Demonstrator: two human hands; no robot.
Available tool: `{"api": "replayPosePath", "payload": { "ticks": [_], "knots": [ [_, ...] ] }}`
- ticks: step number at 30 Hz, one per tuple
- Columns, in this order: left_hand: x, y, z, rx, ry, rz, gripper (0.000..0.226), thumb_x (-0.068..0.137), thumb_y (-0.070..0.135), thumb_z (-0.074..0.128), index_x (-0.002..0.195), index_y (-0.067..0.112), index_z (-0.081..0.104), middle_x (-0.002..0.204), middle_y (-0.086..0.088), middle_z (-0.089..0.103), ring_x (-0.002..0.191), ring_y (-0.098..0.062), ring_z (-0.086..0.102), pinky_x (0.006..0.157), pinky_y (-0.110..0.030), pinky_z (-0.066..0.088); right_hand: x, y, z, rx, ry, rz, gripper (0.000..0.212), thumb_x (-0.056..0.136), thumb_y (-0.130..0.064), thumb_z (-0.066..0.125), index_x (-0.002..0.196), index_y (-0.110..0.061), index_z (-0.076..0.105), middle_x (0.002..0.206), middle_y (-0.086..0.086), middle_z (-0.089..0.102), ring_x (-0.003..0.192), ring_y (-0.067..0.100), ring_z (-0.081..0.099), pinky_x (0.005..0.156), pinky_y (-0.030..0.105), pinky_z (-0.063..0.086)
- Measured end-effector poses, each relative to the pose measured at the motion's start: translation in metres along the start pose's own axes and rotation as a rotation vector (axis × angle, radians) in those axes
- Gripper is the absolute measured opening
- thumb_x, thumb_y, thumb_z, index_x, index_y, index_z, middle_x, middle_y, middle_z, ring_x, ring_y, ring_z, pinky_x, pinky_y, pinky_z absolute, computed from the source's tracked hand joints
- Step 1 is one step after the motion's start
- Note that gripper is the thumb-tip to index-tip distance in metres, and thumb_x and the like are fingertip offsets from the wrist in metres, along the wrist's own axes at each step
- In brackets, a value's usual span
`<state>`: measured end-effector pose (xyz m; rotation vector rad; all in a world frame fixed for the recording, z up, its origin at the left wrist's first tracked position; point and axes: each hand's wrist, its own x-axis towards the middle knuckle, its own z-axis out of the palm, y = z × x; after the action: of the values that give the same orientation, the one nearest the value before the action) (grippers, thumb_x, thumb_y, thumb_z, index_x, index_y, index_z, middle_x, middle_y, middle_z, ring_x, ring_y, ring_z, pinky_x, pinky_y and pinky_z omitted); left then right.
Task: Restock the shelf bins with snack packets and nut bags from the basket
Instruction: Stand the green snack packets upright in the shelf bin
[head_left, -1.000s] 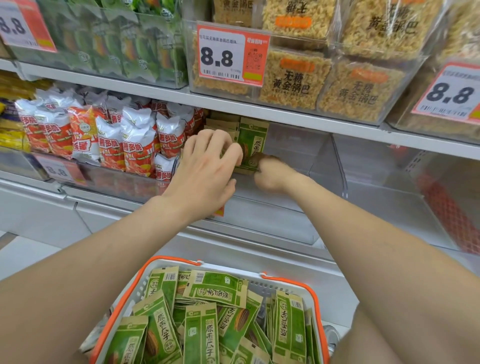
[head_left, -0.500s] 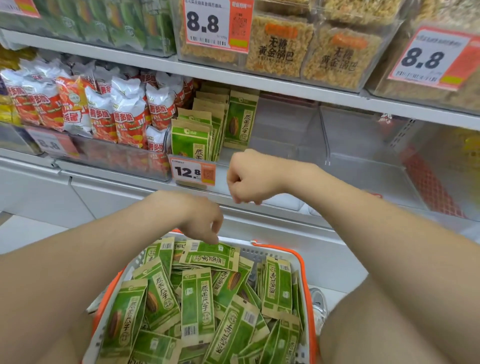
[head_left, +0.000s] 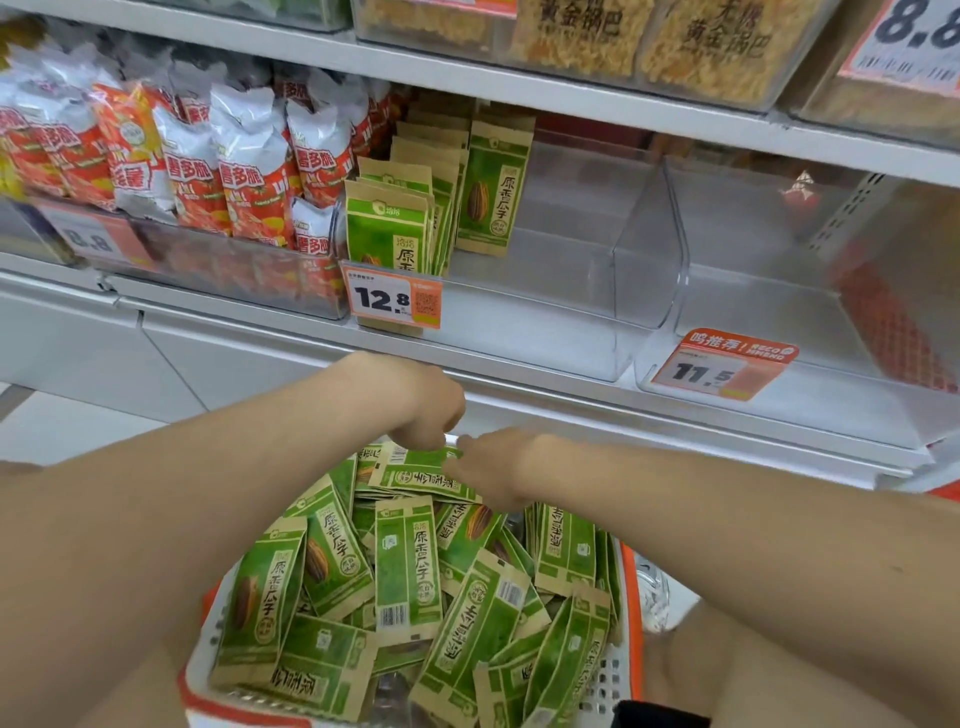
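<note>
Green-and-tan seed packets (head_left: 410, 566) fill the orange-rimmed basket (head_left: 631, 571) at the bottom of our view, heaped loosely, so we judge most of the restocking is left to do. On the shelf above, the clear bin (head_left: 545, 322) behind the 12.8 price tag (head_left: 395, 301) holds only a short row of upright packets (head_left: 387, 228) at its left side. The rest of its floor shows bare, and the neighbouring bin (head_left: 753, 312) with the 11.5 tag appears to hold nothing. Red-and-white snack bags (head_left: 244, 171) crowd the bin to the left. Both hands meet over the far end of the basket, on the top packet (head_left: 415, 475) lying crosswise there. We see the left hand (head_left: 426, 410) with fingers curled down, its grip seemingly pinching that packet's far edge. The right hand (head_left: 493, 473) lies on the packet's right end, but blur hides its fingers, so we cannot tell whether its grip is clenched or released.
</note>
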<state>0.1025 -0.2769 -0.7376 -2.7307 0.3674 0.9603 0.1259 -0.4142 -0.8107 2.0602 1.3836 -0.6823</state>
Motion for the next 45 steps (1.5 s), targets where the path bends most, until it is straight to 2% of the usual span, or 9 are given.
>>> {"api": "replayPosePath", "payload": {
  "ticks": [7,14,18,22,25,30,34,41,45],
  "knots": [
    [0.0,-0.009,0.003,-0.022,0.041,0.005,0.036,0.106,0.033,0.049,0.132,0.014,0.064,0.133,-0.01,0.066,0.093,-0.024,0.051,0.084,-0.04,0.049,0.023,-0.022,0.027,-0.245,-0.055,-0.035,0.045,0.101,-0.031,0.062,0.145,-0.022,0.055,0.148,0.019,0.037,0.129,0.038,0.05,0.09,0.047,0.054],
    [-0.012,-0.017,-0.003,-0.045,0.042,-0.022,0.033,0.107,0.025,0.047,0.134,0.016,0.062,0.133,-0.01,0.065,0.092,-0.026,0.051,0.079,-0.036,0.044,0.021,-0.023,0.007,-0.208,0.216,-0.073,0.018,0.1,-0.017,0.058,0.082,-0.019,0.061,0.082,0.002,0.062,0.083,0.027,0.069,0.057,0.035,0.047],
    [-0.016,-0.024,-0.003,-0.042,0.045,-0.042,0.034,0.107,0.025,0.047,0.134,0.016,0.064,0.133,-0.01,0.066,0.096,-0.026,0.056,0.081,-0.037,0.045,0.024,-0.025,0.002,-0.167,0.225,-0.016,0.014,0.092,-0.002,0.068,0.096,-0.016,0.068,0.101,0.004,0.071,0.096,0.031,0.07,0.061,0.036,0.046],
    [-0.024,-0.024,-0.008,-0.056,0.052,-0.05,0.037,0.107,0.017,0.047,0.143,0.021,0.057,0.139,-0.006,0.06,0.12,-0.029,0.062,0.088,-0.037,0.049,0.022,-0.009,-0.011,0.036,0.275,0.134,0.03,0.092,0.006,0.061,0.119,-0.007,0.062,0.115,0.011,0.069,0.105,0.035,0.068,0.074,0.042,0.052],
    [-0.024,-0.03,-0.008,-0.028,0.047,-0.062,0.037,0.104,0.013,0.049,0.139,0.018,0.06,0.136,-0.008,0.063,0.121,-0.031,0.064,0.095,-0.041,0.053,0.016,0.007,-0.028,0.109,0.394,0.148,0.036,0.091,-0.002,0.063,0.124,-0.013,0.052,0.094,0.003,0.061,0.088,0.031,0.065,0.065,0.038,0.048],
    [-0.033,-0.042,-0.013,-0.001,0.043,-0.13,0.02,0.097,0.017,0.06,0.116,0.016,0.064,0.111,-0.006,0.067,0.091,-0.025,0.064,0.08,-0.036,0.055,-0.004,0.017,-0.065,0.308,0.622,0.097,0.012,0.086,-0.025,0.06,0.091,-0.023,0.05,0.082,0.001,0.064,0.074,0.031,0.058,0.058,0.035,0.045],
    [-0.047,-0.056,-0.017,-0.026,0.058,-0.189,0.041,0.097,0.04,0.065,0.13,0.017,0.062,0.116,-0.006,0.069,0.094,-0.023,0.064,0.076,-0.034,0.052,-0.027,0.019,-0.079,0.573,0.91,0.027,0.008,0.076,-0.024,0.051,0.084,-0.025,0.05,0.077,-0.008,0.059,0.071,0.026,0.052,0.055,0.034,0.038],
    [-0.078,-0.065,-0.037,-0.643,0.415,0.013,0.03,0.109,0.043,0.048,0.121,0.02,0.064,0.114,0.001,0.071,0.097,-0.017,0.064,0.074,-0.027,0.047,-0.066,0.028,-0.107,0.998,1.356,0.064,0.026,0.09,-0.002,0.066,0.1,-0.025,0.057,0.079,-0.005,0.066,0.076,0.016,0.063,0.071,0.039,0.054],
    [-0.088,-0.053,-0.046,-1.156,0.59,0.124,0.03,0.109,0.041,0.049,0.107,0.022,0.073,0.101,0.007,0.078,0.093,-0.006,0.073,0.076,-0.022,0.053,-0.09,0.05,-0.122,1.284,1.34,0.181,0.01,0.094,-0.027,0.071,0.103,-0.022,0.07,0.076,0.0,0.075,0.072,0.018,0.073,0.073,0.04,0.061]
  ]
}}
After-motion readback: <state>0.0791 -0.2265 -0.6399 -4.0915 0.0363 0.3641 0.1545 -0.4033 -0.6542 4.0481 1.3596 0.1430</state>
